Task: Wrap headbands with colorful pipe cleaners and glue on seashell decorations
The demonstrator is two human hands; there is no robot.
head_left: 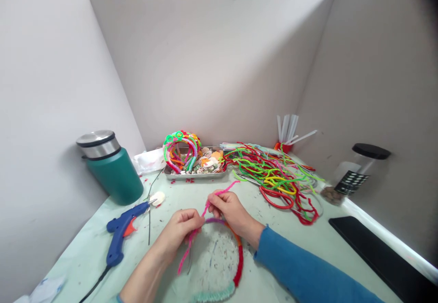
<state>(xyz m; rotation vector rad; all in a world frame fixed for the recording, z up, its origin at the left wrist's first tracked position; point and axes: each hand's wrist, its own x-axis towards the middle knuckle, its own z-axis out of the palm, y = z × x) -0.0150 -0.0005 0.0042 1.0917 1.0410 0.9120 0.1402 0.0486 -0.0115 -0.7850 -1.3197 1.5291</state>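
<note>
The left hand (186, 224) and the right hand (227, 205) are pinching a pink pipe cleaner (205, 208) over the near middle of the table (96, 248), the fingers of both closing on it, the right ones nearer its upper end. One free end is pointing toward 2 o'clock past the right hand and the other is hanging toward 7 o'clock below the left. It is looking very light and fuzzy, probably with a thin wire core, so it should be bending readily and keeping its bend; the nap should be giving good grip, while a bare cut end could be pricking. Pinching it close to the bend, between thumb and forefinger, would be giving the finest control; gripping at the tips would be letting the middle sag. Beneath the hands a multicoloured hoop (239, 259) is lying, showing purple at its 12 o'clock, orange at 2, red at 3 to 4 and fluffy mint near 6. It is seeming springy and firmer than the pink strand, and its red stretch is offering a clear hold. The purple end is meeting the left fingertips; whether they are gripping it too, I cannot tell. A heap of loose pipe cleaners (260, 161) is spreading toward 1 o'clock.
</note>
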